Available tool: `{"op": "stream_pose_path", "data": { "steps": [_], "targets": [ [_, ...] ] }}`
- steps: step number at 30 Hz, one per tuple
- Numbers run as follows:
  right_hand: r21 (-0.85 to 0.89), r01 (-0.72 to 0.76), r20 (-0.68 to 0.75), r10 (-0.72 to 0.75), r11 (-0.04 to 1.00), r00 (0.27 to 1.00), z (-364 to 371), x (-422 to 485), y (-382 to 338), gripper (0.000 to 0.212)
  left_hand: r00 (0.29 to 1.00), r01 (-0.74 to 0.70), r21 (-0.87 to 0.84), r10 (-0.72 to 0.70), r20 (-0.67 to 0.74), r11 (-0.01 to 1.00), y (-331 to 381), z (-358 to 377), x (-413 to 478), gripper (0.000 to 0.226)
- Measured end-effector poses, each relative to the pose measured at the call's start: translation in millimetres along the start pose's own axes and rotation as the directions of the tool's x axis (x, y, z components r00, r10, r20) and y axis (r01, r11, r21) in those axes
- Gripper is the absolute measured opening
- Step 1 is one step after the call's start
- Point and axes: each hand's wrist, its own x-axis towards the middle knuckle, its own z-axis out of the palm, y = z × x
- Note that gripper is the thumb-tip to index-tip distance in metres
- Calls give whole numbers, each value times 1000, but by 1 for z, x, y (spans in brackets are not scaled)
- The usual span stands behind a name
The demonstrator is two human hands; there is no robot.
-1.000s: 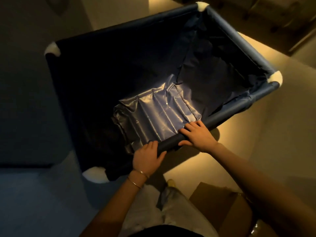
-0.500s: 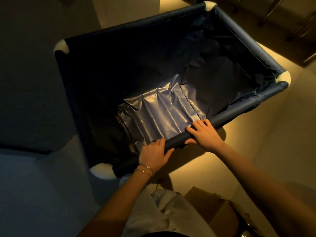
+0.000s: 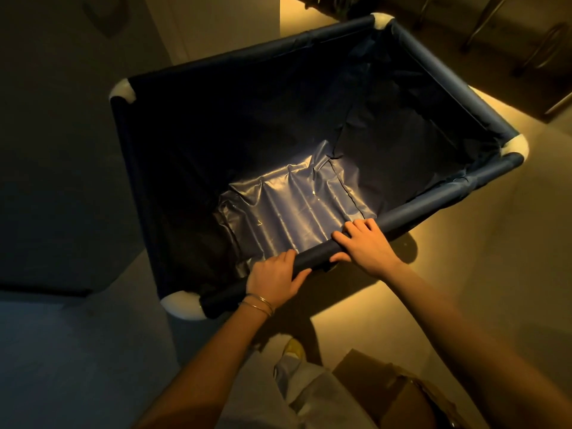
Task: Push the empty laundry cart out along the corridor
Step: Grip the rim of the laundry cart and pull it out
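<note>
Gripping near rail of laundry cart (image 3: 439, 199): left hand (image 3: 274, 278), right hand (image 3: 365, 243), fingers curled over it.

Dim, warm-lit scene with deep shadow on one side

A yellowish light falls from the right of the laundry cart (image 3: 427, 205), brightening the floor (image 3: 464, 258) there and raising a pale sheen on the creased liner (image 3: 294, 212) at its bottom; the cart's left inner wall and the wall beyond it sink into near-black. A dark shadow lies on the floor under the cart's near rail. Forearms at the lower edge look soft, stretched by wide-angle distortion.
</note>
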Motion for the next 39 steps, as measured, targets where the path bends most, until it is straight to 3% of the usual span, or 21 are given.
{"op": "stream_pose_path", "data": {
  "steps": [12, 17, 26, 39],
  "targets": [
    [-11, -91, 65, 92, 996, 994, -1, 13, 49, 61, 998, -51, -37, 52, 38, 998, 9, 11, 64, 34],
    [25, -171, 63, 170, 985, 983, -4, 30, 62, 72, 993, -110, 4, 110, 50, 994, -7, 9, 99, 37],
    [47, -301, 26, 300, 953, 954, -13, 78, 76, 57, 974, -219, 25, 217, 70, 975, -53, 0, 167, 38],
    [48, -552, 109, 545, 832, 831, -28, 149, 125, 56, 893, -407, -45, 408, 191, 912, -95, 8, 306, 42]
  ]
}}
